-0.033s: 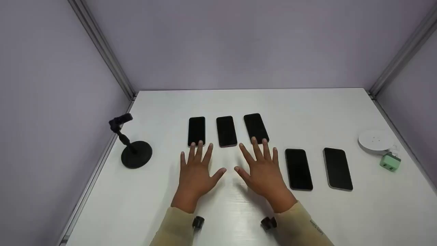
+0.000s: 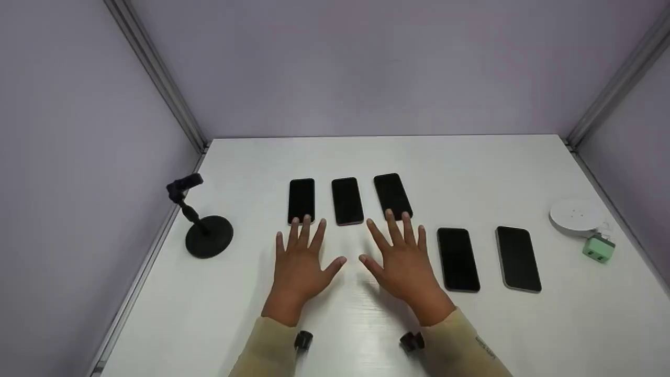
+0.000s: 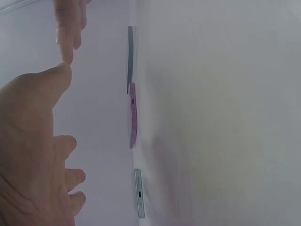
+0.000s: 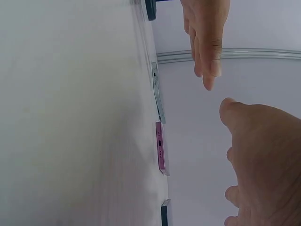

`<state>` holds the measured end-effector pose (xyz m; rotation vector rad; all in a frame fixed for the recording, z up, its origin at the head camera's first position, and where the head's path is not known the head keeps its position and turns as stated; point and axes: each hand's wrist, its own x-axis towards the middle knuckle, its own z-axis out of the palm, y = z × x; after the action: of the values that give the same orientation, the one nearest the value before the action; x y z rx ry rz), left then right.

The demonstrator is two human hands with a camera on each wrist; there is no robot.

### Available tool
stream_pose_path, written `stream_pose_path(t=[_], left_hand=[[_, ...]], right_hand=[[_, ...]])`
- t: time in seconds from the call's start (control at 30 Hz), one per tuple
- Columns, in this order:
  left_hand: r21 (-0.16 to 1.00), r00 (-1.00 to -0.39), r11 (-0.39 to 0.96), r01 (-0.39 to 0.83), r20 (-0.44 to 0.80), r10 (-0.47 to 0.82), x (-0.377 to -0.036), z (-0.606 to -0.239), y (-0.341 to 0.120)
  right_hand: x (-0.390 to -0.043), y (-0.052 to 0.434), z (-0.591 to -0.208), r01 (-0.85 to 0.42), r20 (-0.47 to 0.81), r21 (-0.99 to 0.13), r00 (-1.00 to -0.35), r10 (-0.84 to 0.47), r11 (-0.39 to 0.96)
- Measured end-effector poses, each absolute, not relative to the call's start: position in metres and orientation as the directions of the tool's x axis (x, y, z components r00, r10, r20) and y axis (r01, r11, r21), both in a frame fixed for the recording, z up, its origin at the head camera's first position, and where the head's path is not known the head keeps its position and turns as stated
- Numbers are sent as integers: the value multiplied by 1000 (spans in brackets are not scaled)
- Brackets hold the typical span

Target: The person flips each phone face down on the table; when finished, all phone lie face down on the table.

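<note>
Both hands hover palm down over the white table (image 2: 366,157), fingers straight and spread, holding nothing. My left hand (image 2: 301,262) has its fingertips in front of the near end of the left phone (image 2: 301,200). My right hand (image 2: 400,259) reaches the near end of the third phone (image 2: 392,196). A middle phone (image 2: 347,201) lies between those two. The wrist views show a gap between each hand (image 3: 33,141) (image 4: 263,150) and the tabletop, with a pink phone edge (image 3: 132,115) (image 4: 161,153) beyond.
Two more dark phones (image 2: 458,259) (image 2: 517,258) lie to the right of my right hand. A black stand with a round base (image 2: 207,235) is at the left edge. A white round pad (image 2: 576,215) and a green plug (image 2: 598,248) sit far right. Walls enclose three sides.
</note>
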<state>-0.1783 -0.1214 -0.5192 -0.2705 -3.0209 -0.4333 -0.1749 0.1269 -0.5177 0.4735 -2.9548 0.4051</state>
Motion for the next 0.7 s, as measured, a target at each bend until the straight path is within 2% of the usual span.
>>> stream_pose_path(t=[0.23,0.47,0.57,0.7], left_hand=[[242,-991,961,133,59,122,-195,-507,-128],[263,-998,963,65,42,56,-236,-488,-135],[293,-999,955,52,12,51,-253,-488,-136],[336,-998,941,31,-44,49,-267,-499,-138]], right_hand=[[-181,122,-518,-326,136,-239,-944,-301,915],[-189,112,-515,-324,102,-229,-946,-308,918],[-197,104,-513,-336,76,-267,-942,-328,903],[-211,89,-510,-357,39,-400,-927,-374,844]])
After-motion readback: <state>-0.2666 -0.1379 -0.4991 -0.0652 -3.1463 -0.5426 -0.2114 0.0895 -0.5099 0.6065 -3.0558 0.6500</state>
